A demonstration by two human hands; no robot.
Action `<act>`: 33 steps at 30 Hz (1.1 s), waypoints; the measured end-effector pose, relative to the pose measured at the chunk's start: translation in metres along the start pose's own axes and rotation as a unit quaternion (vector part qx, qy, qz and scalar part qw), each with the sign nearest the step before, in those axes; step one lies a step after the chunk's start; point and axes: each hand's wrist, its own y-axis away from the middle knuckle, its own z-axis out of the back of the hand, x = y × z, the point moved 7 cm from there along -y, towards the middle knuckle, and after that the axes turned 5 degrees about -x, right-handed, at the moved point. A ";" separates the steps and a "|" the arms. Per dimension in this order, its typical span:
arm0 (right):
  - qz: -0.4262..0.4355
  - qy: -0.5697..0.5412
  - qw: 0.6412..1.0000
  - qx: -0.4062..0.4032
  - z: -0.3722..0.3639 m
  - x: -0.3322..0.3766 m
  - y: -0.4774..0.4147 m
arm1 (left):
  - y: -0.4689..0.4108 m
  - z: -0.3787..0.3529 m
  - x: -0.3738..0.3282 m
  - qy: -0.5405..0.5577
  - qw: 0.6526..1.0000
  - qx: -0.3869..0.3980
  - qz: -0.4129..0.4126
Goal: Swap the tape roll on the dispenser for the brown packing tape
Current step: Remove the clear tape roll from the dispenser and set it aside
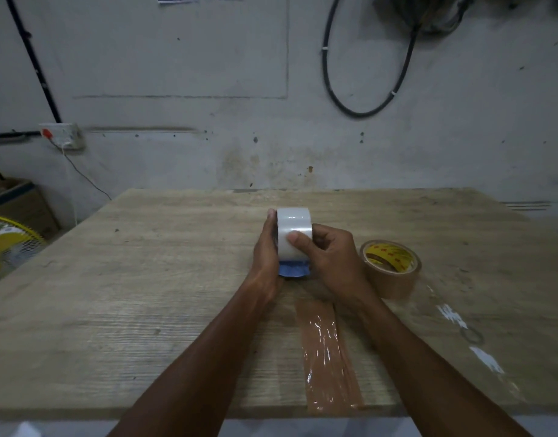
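We're at the removal step: white tape roll (pixel 294 233) sits on the blue dispenser (pixel 293 270), centre of the frame, mid-counter (pixel 145 279). Left hand (pixel 265 257) wraps the roll's left side, fingertips over the top edge. Right hand (pixel 329 257) clamps the right side, thumb flat on the roll's face. Both hands are closed on the roll; only a blue sliver of dispenser shows beneath.

To do this well, we'd shift one hand down onto the dispenser body to brace it, then slide the roll sideways off the hub, straight, no twisting, and keep fingers away from the cutter, which we can't see from here.

Brown packing tape roll (pixel 390 268) lies flat just right of the right hand, near but not touching as far as we can tell.

Count: two rolls (one white, one brown), one dispenser, one brown tape strip (pixel 326 354) stuck to the counter, lower centre.
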 end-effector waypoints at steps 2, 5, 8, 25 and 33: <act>-0.014 -0.028 0.999 -0.015 0.002 0.001 -0.002 | 0.000 -0.001 -0.001 -0.017 1.000 -0.014 -0.016; -0.030 -0.060 0.997 -0.047 0.006 0.003 -0.003 | 0.001 -0.002 -0.001 -0.031 0.999 -0.037 -0.025; -0.041 -0.080 0.993 -0.072 0.008 0.007 -0.003 | 0.002 -0.003 -0.003 -0.055 0.997 -0.038 -0.043; 0.043 0.025 0.999 -0.013 0.007 -0.001 -0.003 | 0.011 -0.004 -0.008 0.055 0.998 0.019 0.021; 0.046 0.022 0.998 0.026 0.001 -0.005 -0.005 | 0.010 -0.001 -0.006 0.017 1.000 -0.003 0.015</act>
